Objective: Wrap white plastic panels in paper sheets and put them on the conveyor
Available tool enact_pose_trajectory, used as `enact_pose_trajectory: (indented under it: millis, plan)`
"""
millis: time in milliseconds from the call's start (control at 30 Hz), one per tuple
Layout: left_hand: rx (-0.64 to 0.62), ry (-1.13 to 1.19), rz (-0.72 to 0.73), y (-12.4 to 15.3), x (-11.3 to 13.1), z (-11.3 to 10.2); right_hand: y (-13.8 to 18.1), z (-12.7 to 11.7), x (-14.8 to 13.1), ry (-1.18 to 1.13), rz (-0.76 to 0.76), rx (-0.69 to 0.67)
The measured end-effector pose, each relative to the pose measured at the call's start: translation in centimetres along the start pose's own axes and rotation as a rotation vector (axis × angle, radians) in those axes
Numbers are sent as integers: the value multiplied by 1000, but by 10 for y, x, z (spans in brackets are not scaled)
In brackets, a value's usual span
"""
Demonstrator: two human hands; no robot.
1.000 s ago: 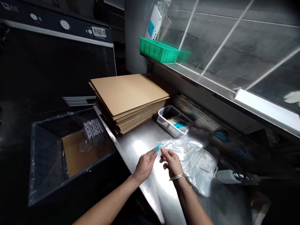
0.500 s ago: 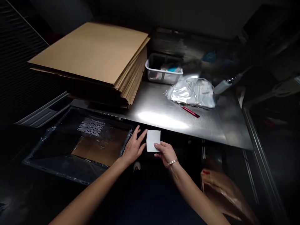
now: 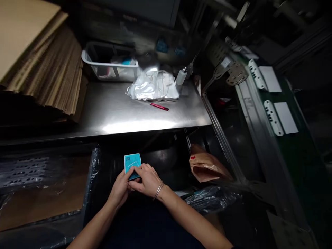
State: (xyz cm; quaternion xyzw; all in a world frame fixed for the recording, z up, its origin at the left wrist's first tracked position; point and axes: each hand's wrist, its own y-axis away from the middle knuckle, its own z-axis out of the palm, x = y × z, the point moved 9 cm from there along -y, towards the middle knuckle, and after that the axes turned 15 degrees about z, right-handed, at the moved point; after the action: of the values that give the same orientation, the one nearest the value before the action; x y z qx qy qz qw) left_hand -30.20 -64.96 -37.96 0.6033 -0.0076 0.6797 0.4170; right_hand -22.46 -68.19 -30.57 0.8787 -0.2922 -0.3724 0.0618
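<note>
A small teal card [image 3: 132, 162] with white print stands upright between both hands, below the front edge of the steel table [image 3: 121, 117]. My left hand [image 3: 119, 188] grips its lower left side with the fingers closed. My right hand [image 3: 146, 180], a bangle on its wrist, lies over the left hand's fingers and pinches the card's lower edge. The card's bottom part is hidden behind the fingers.
On the table lie a crumpled clear plastic bag [image 3: 153, 86], a red pen [image 3: 159, 107], a clear tray [image 3: 110, 65] and a cardboard stack [image 3: 38, 58]. A plastic-lined box [image 3: 44, 186] sits at lower left, a brown paper bag [image 3: 207, 167] to the right, and a conveyor with white parts [image 3: 272, 114] at far right.
The view has swung right and down. Both hands came together and lower; the card, white side shown before, now shows its teal face. My left hand, open before, has closed on it.
</note>
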Motion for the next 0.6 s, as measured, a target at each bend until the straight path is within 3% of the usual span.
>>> enact_pose_trajectory:
  millis: [67,133,167,267,300,333,400,467,533,600]
  plan:
    - [-133,-111,35,-3,21,2,-4,-34,3,-97,-2,90]
    - [-358,-270,141,-1,50,14,-11,-73,11,-201,41,217]
    - [-470,-355,196,4,63,21,-16,-83,11,-263,42,192]
    - [-667,-566,353,17,93,40,-22,-71,0,-402,1,-224]
    - [-689,-611,386,18,98,48,-20,-65,3,-409,11,-333]
    - [-709,-634,401,15,100,58,-19,-67,12,-412,39,-344]
    - [-734,-619,377,-1,100,79,-29,-83,39,-403,86,-226]
    - [-683,-573,374,-29,106,90,-55,-88,59,-462,156,-269]
    - [-575,-512,395,-59,120,83,-95,-89,48,-456,104,-361]
    - [-420,-431,445,-88,141,60,-139,-90,10,-403,-42,-429]
